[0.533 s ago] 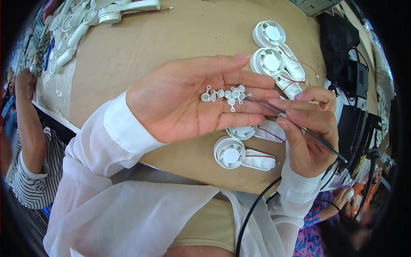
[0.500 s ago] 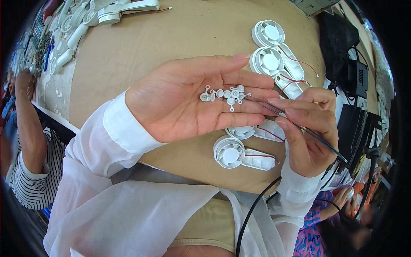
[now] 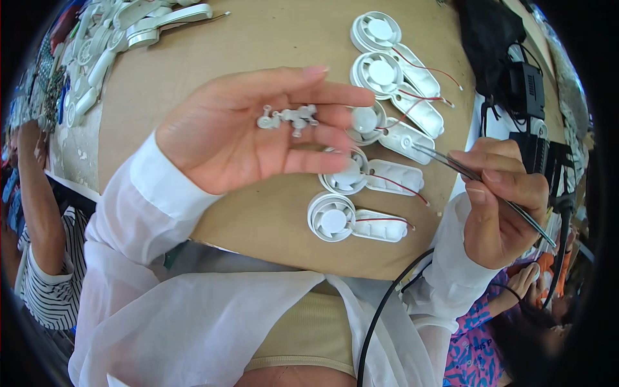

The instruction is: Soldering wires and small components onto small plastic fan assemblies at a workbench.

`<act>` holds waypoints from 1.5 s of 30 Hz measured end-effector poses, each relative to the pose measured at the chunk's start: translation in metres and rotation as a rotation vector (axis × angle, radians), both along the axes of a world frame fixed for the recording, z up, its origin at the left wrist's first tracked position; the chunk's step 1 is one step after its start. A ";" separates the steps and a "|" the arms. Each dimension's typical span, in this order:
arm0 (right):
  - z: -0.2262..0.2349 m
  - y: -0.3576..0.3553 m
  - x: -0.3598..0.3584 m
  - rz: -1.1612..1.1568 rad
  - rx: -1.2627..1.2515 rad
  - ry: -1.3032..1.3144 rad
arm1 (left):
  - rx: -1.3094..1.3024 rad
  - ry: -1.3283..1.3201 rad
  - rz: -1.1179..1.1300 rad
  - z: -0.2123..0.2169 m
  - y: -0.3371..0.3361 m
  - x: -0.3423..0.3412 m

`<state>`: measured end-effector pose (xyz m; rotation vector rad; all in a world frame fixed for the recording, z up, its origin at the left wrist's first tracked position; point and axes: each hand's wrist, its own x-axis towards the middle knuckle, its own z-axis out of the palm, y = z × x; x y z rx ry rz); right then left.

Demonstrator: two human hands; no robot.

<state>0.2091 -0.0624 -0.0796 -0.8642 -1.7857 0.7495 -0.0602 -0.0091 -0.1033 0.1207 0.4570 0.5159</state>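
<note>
Right hand (image 3: pixel 506 203), right of frame: closed on one pair of tweezers (image 3: pixel 451 162). Left hand (image 3: pixel 222 132), left of centre: open, palm up, bearing small white parts (image 3: pixel 293 117), too blurred to count. Below them, right of centre: five white fan units (image 3: pixel 378 73) on the brown tabletop (image 3: pixel 193 55). Upper left: heaped white housings (image 3: pixel 97 76), overlapping, count not determinable.

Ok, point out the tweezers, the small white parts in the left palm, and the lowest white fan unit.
Tweezers (image 3: pixel 461 168): head view, on the metal prongs.
Small white parts (image 3: pixel 298 117): head view, middle of the cluster.
Lowest white fan unit (image 3: pixel 333 220): head view, on its round hub.
</note>
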 end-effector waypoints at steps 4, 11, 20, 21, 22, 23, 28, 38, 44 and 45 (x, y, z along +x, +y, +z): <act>-0.026 -0.010 0.007 0.025 -0.085 0.155 | 0.014 -0.271 -0.164 -0.019 0.008 -0.013; -0.052 -0.016 0.021 -0.001 -0.213 0.097 | 1.878 0.934 -0.207 -0.009 -0.015 0.032; -0.058 -0.009 0.030 0.112 -0.261 -0.061 | 2.337 1.049 -0.167 -0.026 -0.014 0.041; -0.058 -0.009 0.029 0.110 -0.260 -0.064 | 2.342 1.048 -0.166 -0.027 -0.014 0.041; -0.059 -0.009 0.029 0.107 -0.258 -0.068 | 2.347 1.047 -0.165 -0.028 -0.014 0.041; -0.059 -0.009 0.028 0.105 -0.257 -0.073 | 2.352 1.047 -0.165 -0.029 -0.013 0.041; -0.065 -0.010 0.021 -0.006 -0.250 0.037 | 2.389 1.015 -0.156 -0.037 -0.012 0.040; -0.065 -0.010 0.019 -0.010 -0.230 0.027 | 2.340 1.046 -0.330 -0.027 -0.013 0.041; -0.066 -0.010 0.021 0.009 -0.200 -0.028 | 2.335 1.067 -0.358 -0.024 -0.013 0.044; -0.067 -0.010 0.022 0.012 -0.203 -0.021 | 2.338 1.067 -0.358 -0.024 -0.013 0.044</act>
